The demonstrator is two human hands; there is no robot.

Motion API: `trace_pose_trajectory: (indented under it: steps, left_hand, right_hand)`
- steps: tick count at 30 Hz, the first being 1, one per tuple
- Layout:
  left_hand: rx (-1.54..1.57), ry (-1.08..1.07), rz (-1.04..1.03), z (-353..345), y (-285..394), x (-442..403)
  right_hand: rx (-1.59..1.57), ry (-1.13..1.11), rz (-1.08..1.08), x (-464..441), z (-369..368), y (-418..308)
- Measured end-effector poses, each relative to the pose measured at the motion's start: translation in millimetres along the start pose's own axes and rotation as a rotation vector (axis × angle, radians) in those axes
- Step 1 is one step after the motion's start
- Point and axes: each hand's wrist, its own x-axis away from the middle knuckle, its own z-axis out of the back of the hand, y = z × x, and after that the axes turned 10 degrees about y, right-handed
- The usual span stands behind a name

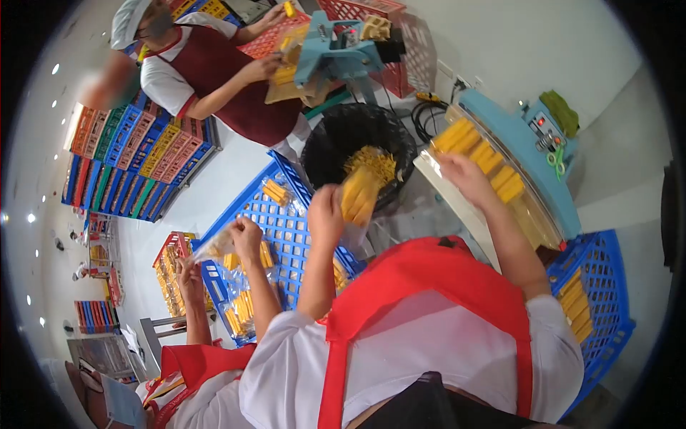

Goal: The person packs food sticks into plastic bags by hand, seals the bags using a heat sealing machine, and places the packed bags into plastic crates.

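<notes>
My left hand [327,214] is closed on the top of a clear bag of yellow sticks [359,194], which hangs blurred by motion in front of the black-lined bin [325,154]. My right hand [466,179] is at the near edge of a row of bagged yellow sticks [488,161], fingers bent against the nearest bag. That row lies along the shelf of a light-blue sealing machine [525,157]. Scraps of yellow sticks [371,163] lie inside the bin.
A blue crate [289,229] with bagged sticks stands at left, where a co-worker's hands [246,239] hold a bag. Another blue crate [607,300] is at right. Across the bin, a person in a maroon apron [229,79] works at a second sealing machine [336,53]. Cables [426,114] lie behind.
</notes>
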Motion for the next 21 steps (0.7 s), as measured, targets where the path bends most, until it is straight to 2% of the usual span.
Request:
trace_pose_trajectory:
  steps: [1,3,4,5,6,8,9,10,11,12,14,15,16,18,19,20,21]
  left_hand:
    - [0.122,-0.066,-0.059,1.7,28.1,-19.3]
    - [0.307,-0.229,-0.172,6.6,83.4,-55.7]
    - [0.372,-0.324,-0.231,8.8,108.1,-75.0]
    - [0.354,-0.406,-0.357,7.6,127.5,-95.5]
    - [0.336,-0.480,-0.487,6.9,147.8,-114.8]
    - [0.370,-0.762,-0.560,14.8,198.9,-144.7]
    - [0.368,-0.856,-0.619,8.3,212.7,-161.8]
    - [0.361,-0.950,-0.675,2.4,226.2,-176.5]
    - [0.186,-0.978,-0.809,6.0,249.3,-186.3]
    - [0.186,-0.980,-0.825,11.4,272.5,-188.4]
    - [-0.065,-1.062,-0.686,15.5,309.9,-188.8]
    - [0.118,-1.166,-0.763,-4.9,304.9,-203.9]
    - [0.115,-1.171,-0.782,-9.4,310.7,-205.3]
    - [0.108,-0.998,-0.694,-18.4,320.6,-207.8]
    - [0.203,-1.143,-0.649,-31.7,317.9,-219.7]
    - [0.205,-1.149,-0.655,-46.2,309.4,-226.3]
    - [0.575,-1.178,-0.397,-59.1,299.6,-229.2]
  right_hand:
    - [-0.037,0.010,-0.005,-7.8,-0.8,-15.8]
    - [-0.314,0.032,-0.136,-24.8,3.2,-24.8]
    - [-0.455,-0.032,-0.213,-35.2,11.7,-21.9]
    - [-0.597,-0.095,-0.282,-43.4,20.8,-18.6]
    - [-0.593,-0.072,-0.280,-48.3,26.5,-14.2]
    - [-0.883,-0.324,-0.306,-57.2,34.0,-8.2]
    - [-0.850,-0.414,-0.122,-48.2,35.9,-10.3]
    - [-0.849,-0.404,-0.113,-39.7,32.9,-13.4]
    - [-1.014,-0.425,-0.167,-33.0,27.8,-17.9]
    - [-1.180,-0.447,-0.221,-24.6,24.2,-21.1]
    - [-1.264,-0.440,-0.224,-10.3,20.8,-20.8]
    - [-1.332,-0.496,-0.256,-10.0,16.3,-14.3]
    - [-1.361,-0.586,-0.215,-4.1,16.1,-26.3]
    - [-1.405,-0.770,-0.130,7.9,15.7,-50.0]
    - [-1.423,-0.568,-0.046,8.6,15.9,-48.8]
    - [-1.433,-0.368,0.032,9.3,16.5,-46.5]
    - [-1.384,-0.411,0.155,6.7,21.4,-43.2]
